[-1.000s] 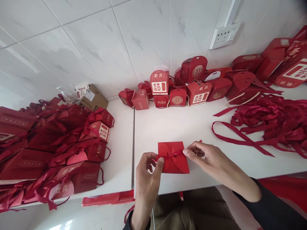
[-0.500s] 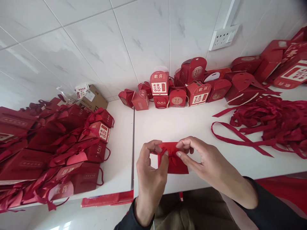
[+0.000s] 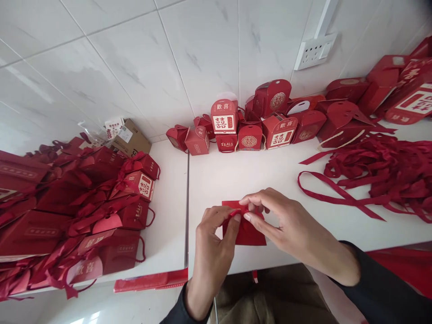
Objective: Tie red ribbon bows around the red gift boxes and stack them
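Note:
A red box (image 3: 251,236) sits on the white table in front of me, near its front edge. Over the top of it runs a red ribbon (image 3: 237,211), partly covered by my fingers. My left hand (image 3: 218,238) pinches the ribbon between thumb and forefinger at the box's left side. From the right, my right hand (image 3: 275,216) grips the ribbon with thumb and fingertips close beside the left ones. Whether the ribbon is knotted beneath my fingers is hard to see.
A heap of loose red ribbons (image 3: 378,173) lies on the right. Several red gift boxes (image 3: 249,136) stand along the tiled wall. Many ribboned boxes (image 3: 118,249) crowd the left table, with a cardboard box (image 3: 133,139) behind. A power socket (image 3: 313,51) is on the wall.
My two hands have come closer together over the box. The right hand has shifted left and slightly up, and the left fingertips have moved a little to the right.

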The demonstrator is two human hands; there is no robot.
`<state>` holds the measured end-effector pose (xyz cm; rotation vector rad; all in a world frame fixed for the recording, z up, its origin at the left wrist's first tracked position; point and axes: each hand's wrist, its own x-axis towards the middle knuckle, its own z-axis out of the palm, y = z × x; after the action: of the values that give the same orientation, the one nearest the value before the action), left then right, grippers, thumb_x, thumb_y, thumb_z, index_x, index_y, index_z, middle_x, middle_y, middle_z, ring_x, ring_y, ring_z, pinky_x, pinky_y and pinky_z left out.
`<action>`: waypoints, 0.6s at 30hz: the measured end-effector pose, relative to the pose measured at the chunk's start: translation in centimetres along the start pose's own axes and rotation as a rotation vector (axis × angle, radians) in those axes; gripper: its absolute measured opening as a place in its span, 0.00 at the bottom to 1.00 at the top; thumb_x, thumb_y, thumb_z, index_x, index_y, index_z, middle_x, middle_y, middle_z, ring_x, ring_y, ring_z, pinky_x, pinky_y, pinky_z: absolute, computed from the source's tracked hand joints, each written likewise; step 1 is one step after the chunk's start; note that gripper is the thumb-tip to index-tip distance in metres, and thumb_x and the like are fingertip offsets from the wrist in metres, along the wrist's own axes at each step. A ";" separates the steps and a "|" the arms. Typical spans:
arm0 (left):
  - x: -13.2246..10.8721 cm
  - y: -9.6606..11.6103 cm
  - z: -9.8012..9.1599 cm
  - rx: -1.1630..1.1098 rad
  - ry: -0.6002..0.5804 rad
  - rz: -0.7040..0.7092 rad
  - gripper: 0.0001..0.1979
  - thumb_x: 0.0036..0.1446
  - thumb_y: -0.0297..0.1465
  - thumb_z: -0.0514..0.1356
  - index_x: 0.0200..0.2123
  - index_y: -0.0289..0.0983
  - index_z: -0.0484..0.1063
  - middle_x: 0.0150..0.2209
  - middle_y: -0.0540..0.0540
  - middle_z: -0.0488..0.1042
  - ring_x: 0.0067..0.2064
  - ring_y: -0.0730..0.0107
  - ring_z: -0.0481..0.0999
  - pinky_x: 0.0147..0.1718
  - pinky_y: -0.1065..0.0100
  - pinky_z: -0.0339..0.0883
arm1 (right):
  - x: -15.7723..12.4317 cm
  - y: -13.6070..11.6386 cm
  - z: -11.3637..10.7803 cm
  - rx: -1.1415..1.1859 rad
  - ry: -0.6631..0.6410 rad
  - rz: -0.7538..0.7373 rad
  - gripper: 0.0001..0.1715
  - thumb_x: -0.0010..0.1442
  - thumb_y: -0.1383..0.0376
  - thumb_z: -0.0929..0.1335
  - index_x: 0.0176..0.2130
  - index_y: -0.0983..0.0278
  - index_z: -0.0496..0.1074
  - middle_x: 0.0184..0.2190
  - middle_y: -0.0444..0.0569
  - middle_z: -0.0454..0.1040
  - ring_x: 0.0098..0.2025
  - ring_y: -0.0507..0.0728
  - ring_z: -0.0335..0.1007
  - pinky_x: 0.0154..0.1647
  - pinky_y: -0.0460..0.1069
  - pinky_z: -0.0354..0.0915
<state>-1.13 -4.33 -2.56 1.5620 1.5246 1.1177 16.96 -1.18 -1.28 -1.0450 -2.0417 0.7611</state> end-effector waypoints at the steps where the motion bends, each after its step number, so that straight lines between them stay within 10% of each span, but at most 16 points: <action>1: -0.1 -0.1 0.0 -0.031 0.012 -0.028 0.11 0.66 0.37 0.61 0.40 0.44 0.84 0.39 0.45 0.82 0.41 0.63 0.74 0.40 0.65 0.68 | -0.1 0.1 -0.1 -0.017 0.002 0.004 0.11 0.70 0.70 0.67 0.51 0.58 0.71 0.44 0.47 0.78 0.45 0.57 0.75 0.47 0.52 0.72; 18: 0.4 0.7 0.6 -0.189 -0.101 -0.122 0.17 0.68 0.41 0.57 0.36 0.39 0.83 0.32 0.46 0.79 0.35 0.64 0.72 0.37 0.66 0.64 | 0.1 -1.3 -1.0 -0.067 -0.076 -0.042 0.13 0.69 0.70 0.65 0.51 0.56 0.71 0.48 0.47 0.79 0.48 0.59 0.78 0.49 0.54 0.75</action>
<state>-0.26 -3.92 -2.11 1.3598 1.3854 1.0648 17.20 -1.57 0.27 -1.0208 -2.1605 0.7254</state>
